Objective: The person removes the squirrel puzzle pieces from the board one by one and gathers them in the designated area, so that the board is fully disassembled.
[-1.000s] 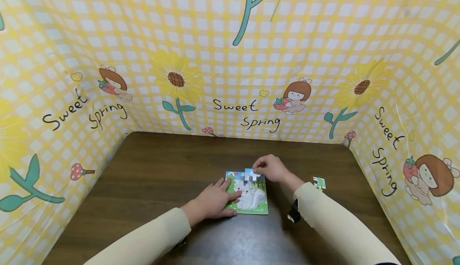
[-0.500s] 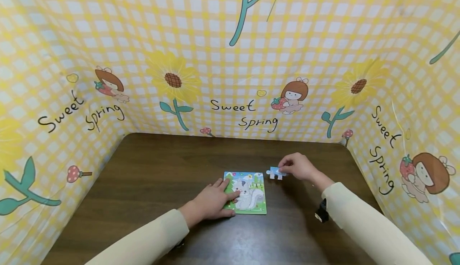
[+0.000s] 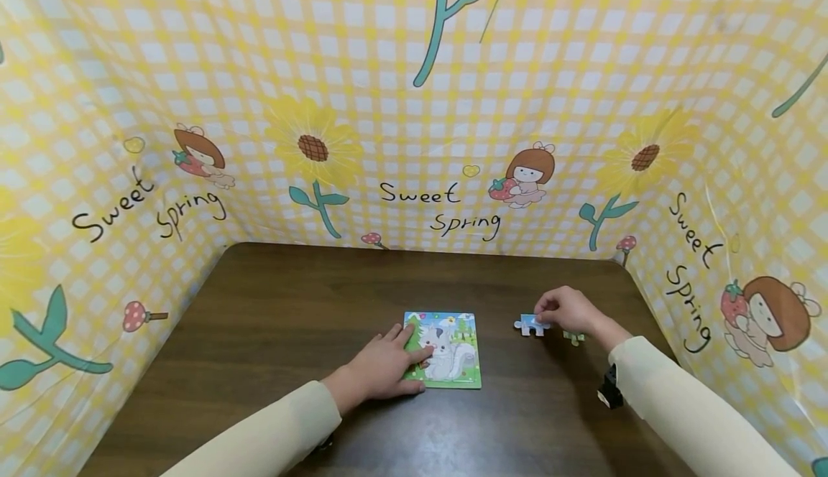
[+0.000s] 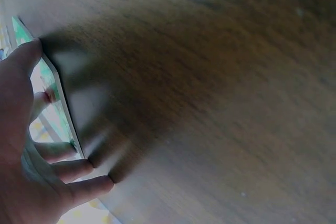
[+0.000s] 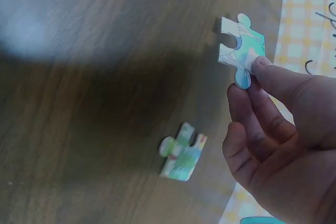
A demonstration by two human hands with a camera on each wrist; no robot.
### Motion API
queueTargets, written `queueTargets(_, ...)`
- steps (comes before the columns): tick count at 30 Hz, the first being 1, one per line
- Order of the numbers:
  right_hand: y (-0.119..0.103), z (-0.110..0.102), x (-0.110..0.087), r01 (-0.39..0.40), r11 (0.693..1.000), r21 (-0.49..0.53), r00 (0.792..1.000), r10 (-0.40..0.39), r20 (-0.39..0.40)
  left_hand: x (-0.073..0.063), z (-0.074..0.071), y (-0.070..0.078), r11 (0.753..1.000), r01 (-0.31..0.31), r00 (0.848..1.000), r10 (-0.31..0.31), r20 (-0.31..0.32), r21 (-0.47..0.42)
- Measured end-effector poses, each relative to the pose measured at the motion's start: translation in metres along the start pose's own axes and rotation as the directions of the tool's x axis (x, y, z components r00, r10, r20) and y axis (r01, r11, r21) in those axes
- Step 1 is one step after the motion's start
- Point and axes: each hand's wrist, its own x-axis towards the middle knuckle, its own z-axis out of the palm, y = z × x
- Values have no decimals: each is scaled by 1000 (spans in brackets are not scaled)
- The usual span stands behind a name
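A square jigsaw puzzle with a white, bushy-tailed cartoon animal on green lies mid-table. My left hand rests over its left side with fingers spread. In the left wrist view the thumb lies at the puzzle's edge, and two fingertips reach the table beside it. To the right, my right hand pinches a blue and white puzzle piece between thumb and fingers, above the table. A second, mostly green puzzle piece lies on the table below that hand, partly hidden by it in the head view.
The dark wooden table has a yellow-and-white checked cloth hanging round its back and both sides, printed with flowers and "Sweet Spring". Dark bands with small devices sit at the wrists.
My right hand has carried the blue and white piece from over the puzzle's upper right off to the right, near the green piece. The left hand has stayed on the puzzle.
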Motion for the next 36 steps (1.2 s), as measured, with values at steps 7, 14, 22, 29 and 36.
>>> queueTargets(7,9,5,-1,4,999,-47,1000,-5,-27,-1,-2,1,1000,4,1000,-4,1,-8)
queueTargets(14,10,10,2,-3,994,-113,999,-2,-48,-1,-3,3,1000,3,1000,-3,4,-8)
queueTargets(22,13,13,2,17,984,-178,997,-30,-68,-2,-4,4,1000,6,1000,-6,5,-5)
queueTargets(29,16,19,3,-20,977,-214,995,-2,-102,-2,-2,3,1000,-5,1000,5,5,-1)
queueTargets(36,12,22,4,-31,974,-223,993,4,-120,-3,3,0,1000,4,1000,-4,-16,-13)
